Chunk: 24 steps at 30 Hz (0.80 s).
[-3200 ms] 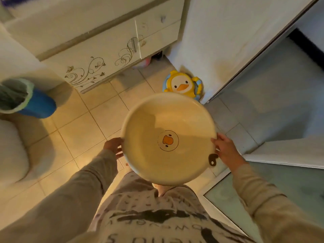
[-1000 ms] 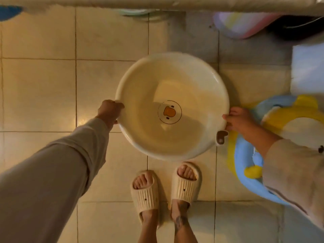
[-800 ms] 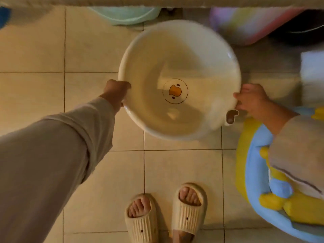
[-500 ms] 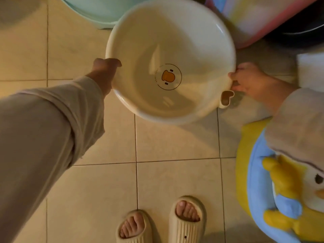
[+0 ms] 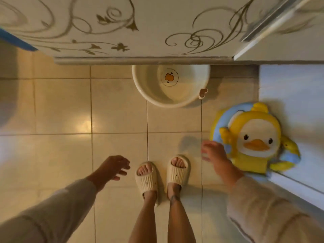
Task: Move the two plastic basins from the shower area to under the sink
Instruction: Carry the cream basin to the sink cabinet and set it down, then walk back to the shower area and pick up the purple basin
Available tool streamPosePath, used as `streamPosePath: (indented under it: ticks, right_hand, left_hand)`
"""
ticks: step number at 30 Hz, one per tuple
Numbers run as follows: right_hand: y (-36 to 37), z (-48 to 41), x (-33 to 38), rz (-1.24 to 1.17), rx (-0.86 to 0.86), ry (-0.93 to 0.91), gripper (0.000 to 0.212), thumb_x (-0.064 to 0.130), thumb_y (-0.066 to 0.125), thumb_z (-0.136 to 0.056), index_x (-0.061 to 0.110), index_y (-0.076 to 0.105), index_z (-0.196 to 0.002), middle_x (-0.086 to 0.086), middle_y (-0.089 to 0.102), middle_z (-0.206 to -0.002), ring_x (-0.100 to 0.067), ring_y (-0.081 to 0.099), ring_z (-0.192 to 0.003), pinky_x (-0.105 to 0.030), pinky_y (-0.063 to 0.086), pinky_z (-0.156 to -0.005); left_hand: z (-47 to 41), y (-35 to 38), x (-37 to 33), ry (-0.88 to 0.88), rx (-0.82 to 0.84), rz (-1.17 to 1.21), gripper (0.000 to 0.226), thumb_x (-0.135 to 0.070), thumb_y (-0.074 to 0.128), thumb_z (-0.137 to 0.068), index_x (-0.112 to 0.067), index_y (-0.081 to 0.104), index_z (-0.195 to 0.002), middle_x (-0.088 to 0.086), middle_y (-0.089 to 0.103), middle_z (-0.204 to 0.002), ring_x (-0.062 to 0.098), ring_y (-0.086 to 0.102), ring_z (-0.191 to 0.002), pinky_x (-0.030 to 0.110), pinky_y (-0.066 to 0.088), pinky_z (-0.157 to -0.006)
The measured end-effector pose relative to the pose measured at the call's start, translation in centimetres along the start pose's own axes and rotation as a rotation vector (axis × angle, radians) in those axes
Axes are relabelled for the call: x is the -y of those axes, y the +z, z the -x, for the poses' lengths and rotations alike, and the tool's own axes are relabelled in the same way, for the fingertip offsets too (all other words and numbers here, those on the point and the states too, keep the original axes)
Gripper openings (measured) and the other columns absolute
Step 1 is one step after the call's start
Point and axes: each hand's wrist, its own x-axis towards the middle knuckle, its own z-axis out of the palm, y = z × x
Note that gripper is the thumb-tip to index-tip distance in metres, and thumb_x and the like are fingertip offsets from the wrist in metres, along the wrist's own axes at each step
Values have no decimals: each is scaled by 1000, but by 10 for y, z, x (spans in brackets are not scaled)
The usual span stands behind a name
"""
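Glossy cream floor tiles (image 5: 119, 111), square and crossed by thin dark grout lines, fill a bathroom seen from above, with a white cabinet front (image 5: 140, 27) painted with gold scrolls and leaves running along the top. A round cream plastic basin (image 5: 150, 88), smooth-walled with a duck face printed on its bottom and a small heart-shaped hanging tab at its rim, sits on the floor at the cabinet's lower edge, its far side tucked beneath it. The left hand (image 5: 112, 168) and the right hand (image 5: 214, 153) hang free over the tiles, each grip apart with fingers spread and holding nothing, well apart from the basin. Ribbed cream slippers (image 5: 147, 179) cover both feet. A yellow-and-blue duck-shaped seat (image 5: 254, 137) leans at the floor's right edge.
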Motion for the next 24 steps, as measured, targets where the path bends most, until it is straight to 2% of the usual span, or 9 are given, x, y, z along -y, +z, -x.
streamPosePath:
  ticks: [4, 6, 8, 12, 14, 16, 18, 20, 24]
  right_hand:
    - [-8, 136, -69, -154, 56, 249, 19, 4, 47, -91, 16, 55, -78, -7, 53, -75, -17, 53, -66, -28, 43, -61]
    - [-19, 196, -92, -109, 72, 299, 13, 8, 49, -92, 11, 59, -85, -10, 57, -78, -22, 57, -75, -33, 47, -67]
    - [-33, 246, -102, 35, 92, 236, 10, 12, 52, -91, 11, 62, -92, -9, 64, -86, -23, 62, -80, -37, 52, -74]
    - [-61, 317, -101, 160, 126, 152, 13, 5, 54, -88, 6, 63, -97, -11, 65, -84, -25, 61, -74, -36, 52, -68]
    - [-74, 341, -98, 185, 124, 110, 17, 4, 51, -90, 1, 63, -103, -14, 65, -86, -28, 62, -77, -38, 53, -70]
    - [-85, 360, -95, 227, 108, 70, 20, 3, 50, -92, -2, 62, -107, -21, 65, -94, -33, 63, -84, -40, 53, -76]
    - [-94, 374, -87, 254, 82, 40, 22, 4, 51, -91, -2, 62, -109, -25, 66, -102, -37, 64, -94, -42, 53, -80]
    - [-104, 381, -75, 257, 70, 28, 23, 6, 52, -91, -1, 61, -111, -25, 66, -106, -37, 65, -97, -38, 53, -74]
    - [-116, 382, -50, 316, 114, 18, 23, 6, 54, -90, 1, 58, -112, -20, 63, -98, -29, 59, -84, -32, 48, -66]
  left_hand:
    - [85, 4, 59, -101, -19, 65, 13, -3, 42, -93, -5, 55, -95, 11, 59, -82, 20, 51, -63, 24, 33, -59]
    - [124, 6, 81, -112, -37, 89, 13, -1, 42, -93, -4, 54, -95, 7, 56, -73, 20, 50, -59, 23, 30, -55]
    - [161, 6, 99, -155, -19, 156, 16, 2, 42, -93, -4, 54, -84, 7, 54, -69, 18, 53, -47, 22, 25, -53]
    - [219, 12, 126, -179, 26, 110, 29, 2, 41, -93, -12, 52, -69, 4, 57, -62, 8, 51, -30, 17, 27, -47]
    - [241, 11, 133, -162, 7, 66, 23, -1, 44, -91, -10, 56, -74, -1, 61, -57, 10, 55, -36, 17, 32, -43]
    - [261, 5, 135, -136, -18, 42, 14, -3, 45, -90, -8, 58, -86, 1, 59, -64, 16, 55, -49, 19, 34, -45]
    - [277, -5, 134, -107, -48, 41, 14, -4, 45, -90, -9, 58, -93, 2, 59, -68, 11, 57, -44, 21, 35, -47]
    - [290, -16, 129, -73, -68, 127, 16, -3, 44, -91, -7, 59, -97, 0, 61, -61, 5, 55, -33, 23, 37, -50]
    - [313, -33, 109, -9, -111, 404, 14, -9, 45, -93, -8, 55, -84, 5, 58, -72, 19, 52, -60, 23, 37, -59]
